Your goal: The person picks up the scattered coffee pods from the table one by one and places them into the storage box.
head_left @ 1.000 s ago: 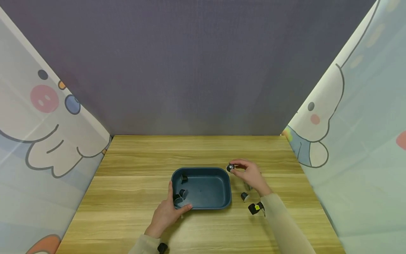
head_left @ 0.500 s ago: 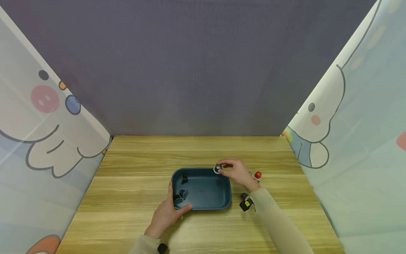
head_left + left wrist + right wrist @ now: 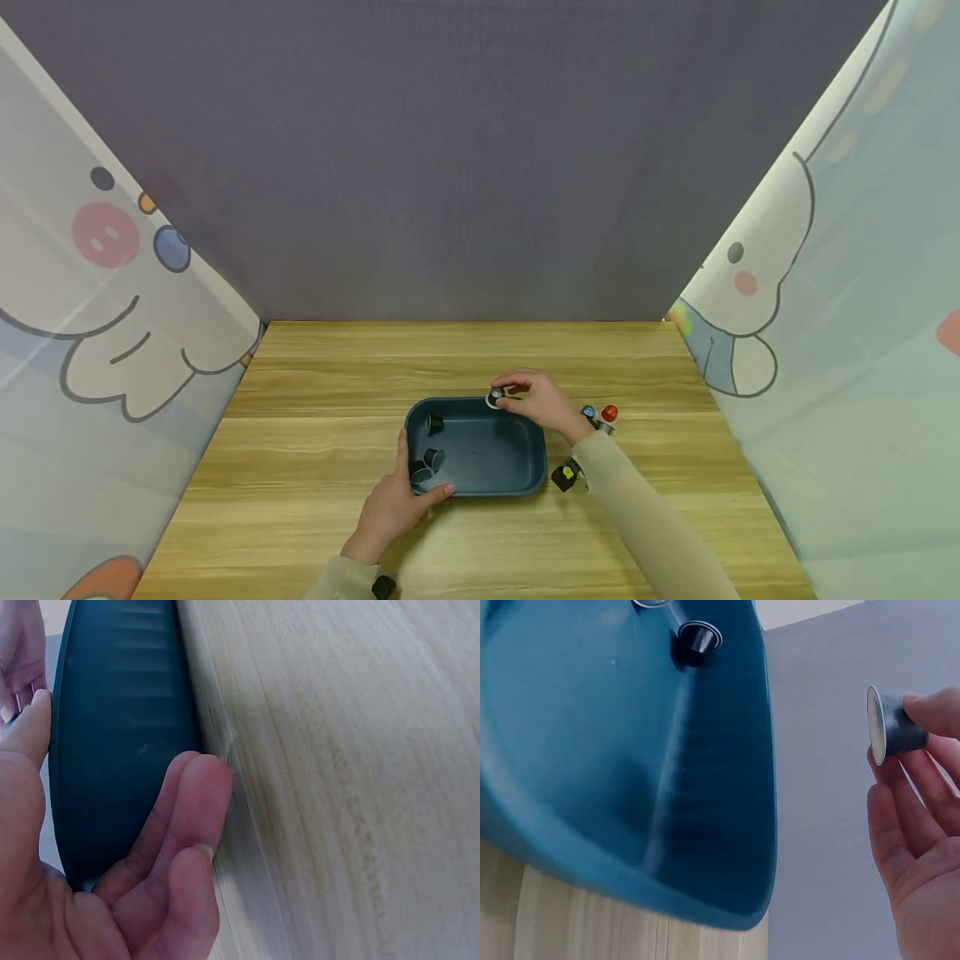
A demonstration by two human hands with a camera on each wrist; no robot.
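From my head view, just below centre frame, the right hand [image 3: 538, 402] pinches a dark capsule [image 3: 495, 397] between thumb and fingertips, gap narrowed to the capsule's width. It overlaps the upper rim of the blue tray [image 3: 480, 454]; I can't tell whether it is inside the edge, and the right wrist view shows it clear of the wall. Let go here, I judge it could clip the rim and bounce onto the wood, and since only its narrow end is held, a slack thumb could drop it too.

At lower left of the tray, the left hand [image 3: 393, 504] spreads thumb and fingers around the corner, bracing rather than clenching; a knock might skid the tray and roll the three capsules [image 3: 435, 424] inside.

Right of centre, the sleeve [image 3: 637, 500] passes near the blue capsule [image 3: 588, 412] and red capsule [image 3: 609, 412]: a low forearm could sweep them away
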